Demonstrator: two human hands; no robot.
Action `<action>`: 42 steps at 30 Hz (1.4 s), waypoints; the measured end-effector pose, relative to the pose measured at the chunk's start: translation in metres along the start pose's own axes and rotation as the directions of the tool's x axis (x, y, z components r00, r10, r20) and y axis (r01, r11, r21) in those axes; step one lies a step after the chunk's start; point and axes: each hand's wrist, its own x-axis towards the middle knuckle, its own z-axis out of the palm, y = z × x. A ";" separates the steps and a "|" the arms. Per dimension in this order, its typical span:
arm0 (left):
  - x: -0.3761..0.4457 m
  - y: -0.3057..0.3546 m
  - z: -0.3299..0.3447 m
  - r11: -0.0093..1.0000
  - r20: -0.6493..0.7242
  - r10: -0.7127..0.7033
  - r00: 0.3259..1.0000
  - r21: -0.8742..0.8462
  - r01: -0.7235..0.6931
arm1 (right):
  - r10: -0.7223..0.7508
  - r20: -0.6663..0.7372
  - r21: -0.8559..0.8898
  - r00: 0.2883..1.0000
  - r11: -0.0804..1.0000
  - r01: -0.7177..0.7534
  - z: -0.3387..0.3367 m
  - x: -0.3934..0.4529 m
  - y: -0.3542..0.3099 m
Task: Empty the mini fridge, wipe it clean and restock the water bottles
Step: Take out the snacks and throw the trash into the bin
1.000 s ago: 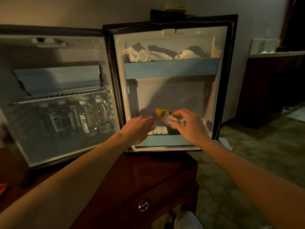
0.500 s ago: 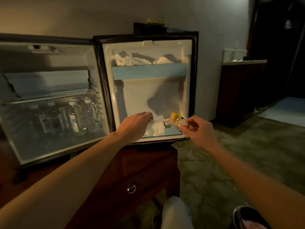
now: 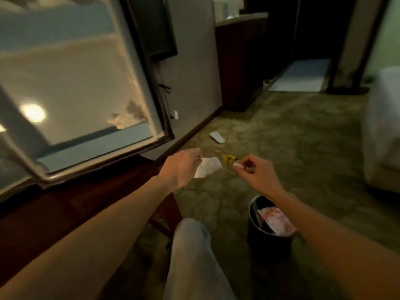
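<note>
The step in hand was judged to be the emptying of the fridge, at the stage where rubbish is carried to the bin. A crumpled white tissue was held in the left hand, the fingers being curled about its near edge. A small yellow-tipped wrapper was pinched between thumb and fingertips of the right hand. Both hands were held above the carpet, just off the front edge of the wooden cabinet on which the fridge stands. The fridge door was found open, with further scraps of tissue lying in its lower shelf near the right corner. The water bottles were not in view. A black bin, already holding pinkish paper, stood on the carpet below the right forearm. The next move was judged to call for both hands to be lowered over the bin's mouth and the fingers released. Wiping and restocking were judged not yet begun.
</note>
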 end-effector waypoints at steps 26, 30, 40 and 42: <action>0.166 0.121 0.411 0.912 0.495 -0.070 0.866 -0.320 0.256 | 0.692 -0.092 -0.105 0.716 0.708 -0.698 0.014 -0.034 0.362; 0.157 0.106 0.418 0.926 0.481 -0.023 0.876 -0.320 0.200 | 0.701 -0.050 -0.196 0.712 0.692 -0.695 0.029 -0.041 0.367; 0.134 0.068 0.355 0.955 0.448 -0.039 0.893 -0.247 0.165 | 0.558 0.042 -0.333 0.829 0.790 -0.515 0.023 -0.027 0.305; 0.126 0.066 0.330 0.958 0.406 -0.034 0.913 -0.247 0.145 | 0.517 0.043 -0.351 0.855 0.809 -0.472 0.018 -0.021 0.282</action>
